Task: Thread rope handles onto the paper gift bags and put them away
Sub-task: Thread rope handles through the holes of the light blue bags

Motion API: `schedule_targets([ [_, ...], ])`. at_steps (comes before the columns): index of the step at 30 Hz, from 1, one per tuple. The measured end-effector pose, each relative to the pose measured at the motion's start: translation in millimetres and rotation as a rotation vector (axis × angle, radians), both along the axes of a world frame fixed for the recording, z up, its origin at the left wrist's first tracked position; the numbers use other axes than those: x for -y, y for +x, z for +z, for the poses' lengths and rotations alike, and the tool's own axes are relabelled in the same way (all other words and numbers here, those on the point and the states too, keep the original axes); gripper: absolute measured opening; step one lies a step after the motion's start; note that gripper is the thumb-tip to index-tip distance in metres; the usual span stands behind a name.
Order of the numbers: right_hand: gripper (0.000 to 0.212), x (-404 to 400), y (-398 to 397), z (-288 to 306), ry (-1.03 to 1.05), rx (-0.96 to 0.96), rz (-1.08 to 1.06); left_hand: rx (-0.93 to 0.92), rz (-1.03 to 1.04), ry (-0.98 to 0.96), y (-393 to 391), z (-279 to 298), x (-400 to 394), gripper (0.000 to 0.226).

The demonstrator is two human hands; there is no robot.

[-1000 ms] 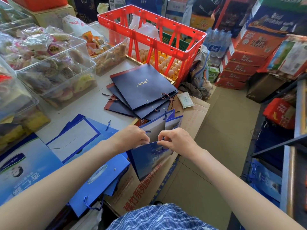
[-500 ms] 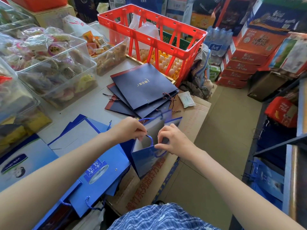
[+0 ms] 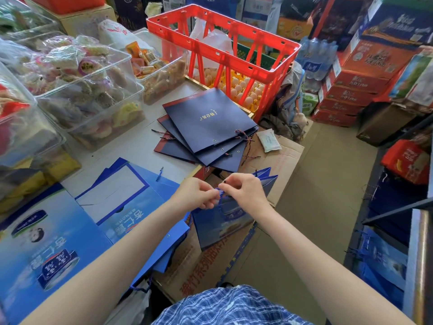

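Blue rope handle [image 3: 220, 197] was pinched by both the left hand [image 3: 199, 193] and right hand [image 3: 244, 191], just above the small blue paper gift bag [image 3: 225, 221], seemingly to knot it.

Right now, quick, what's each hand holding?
Left hand: pinching the blue rope handle.
Right hand: pinching the same rope, over the blue gift bag.

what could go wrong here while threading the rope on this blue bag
The blue bag hangs past the table edge, supported mainly where the left hand and right hand pinch the blue rope, so it might slip or tear at the hole. The navy bag stack overhangs the table edge and could be nudged off.
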State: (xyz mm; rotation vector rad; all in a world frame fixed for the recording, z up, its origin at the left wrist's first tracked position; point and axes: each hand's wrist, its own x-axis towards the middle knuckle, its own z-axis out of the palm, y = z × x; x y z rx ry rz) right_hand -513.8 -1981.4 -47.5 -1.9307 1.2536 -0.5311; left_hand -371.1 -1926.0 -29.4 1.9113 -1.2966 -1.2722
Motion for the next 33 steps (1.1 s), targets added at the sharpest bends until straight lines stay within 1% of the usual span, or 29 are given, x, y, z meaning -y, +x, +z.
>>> schedule_targets([
  [2, 0.016, -1, 1, 0, -0.004, 0.054, -0.086, 0.156, -0.074, 0.032, 1, 7, 10, 0.023],
  [4, 0.016, -3, 2, -1, -0.002, 0.094, -0.148, 0.204, -0.111, 0.076, -1, 14, 19, 0.028],
  [6, 0.014, -3, 5, -1, 0.022, 0.138, -0.158, 0.229, -0.136, 0.121, -4, 20, 24, 0.032],
  [9, 0.014, -4, 4, 1, 0.068, 0.19, -0.14, 0.171, -0.077, 0.176, -5, 22, 27, 0.034],
  [11, 0.016, -5, 0, 1, 0.081, 0.192, -0.078, 0.136, -0.025, 0.185, -4, 18, 29, 0.032],
  [13, 0.017, -6, -2, -2, 0.097, 0.188, -0.004, 0.028, 0.077, 0.177, -1, 13, 30, 0.032],
  [15, 0.014, -6, -3, -4, 0.121, 0.166, 0.045, -0.064, 0.157, 0.167, 1, 9, 31, 0.034],
  [18, 0.01, -4, -5, -5, 0.168, 0.13, 0.082, -0.063, 0.12, 0.154, 2, 8, 29, 0.021],
  [21, 0.008, 1, -8, -4, 0.265, 0.139, 0.039, -0.058, 0.073, 0.102, 7, 1, 21, 0.015],
  [25, 0.01, 6, -8, -4, 0.327, 0.018, 0.0, 0.023, 0.077, -0.058, 8, -12, 9, 0.006],
  [30, 0.012, 9, 2, 2, 0.29, 0.04, -0.063, 0.147, 0.02, -0.229, 4, -11, 5, 0.013],
  [33, 0.014, 10, 7, 3, 0.237, 0.046, -0.072, 0.168, 0.006, -0.264, 3, -10, 6, 0.015],
])
